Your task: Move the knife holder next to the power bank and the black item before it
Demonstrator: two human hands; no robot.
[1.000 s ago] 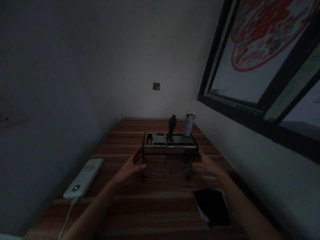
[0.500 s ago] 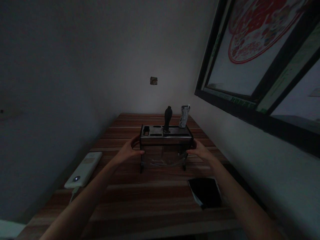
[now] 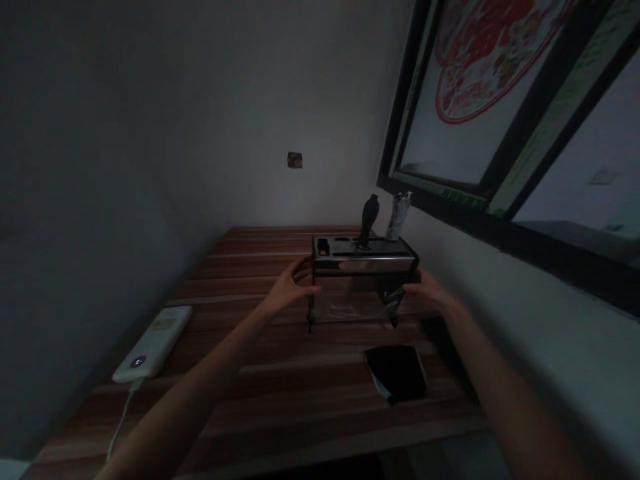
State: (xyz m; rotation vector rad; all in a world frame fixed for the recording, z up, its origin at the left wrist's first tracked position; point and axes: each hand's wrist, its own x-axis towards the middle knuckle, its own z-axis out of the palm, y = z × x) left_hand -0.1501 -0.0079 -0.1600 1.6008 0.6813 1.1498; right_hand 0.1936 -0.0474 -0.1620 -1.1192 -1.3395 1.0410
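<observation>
Between my two hands is a knife holder, with a slotted metal top, dark frame and see-through front. My left hand grips its left end, thumb at the front edge. On the opposite end, my right hand is closed in the same way. A dark handle stands up from a slot near the middle of the top. Right of it, a handle that looks wrapped in silvery material leans slightly right. The far fingers are partly hidden behind the holder.
A white power bank with a cable lies on the left of the striped wooden table. A flat black piece lies in front of the holder. The wall and a dark-framed window border the right side.
Both hands have moved the knife holder to the right along the table, toward the right wall. The view has shifted slightly. The grip looks the same.
</observation>
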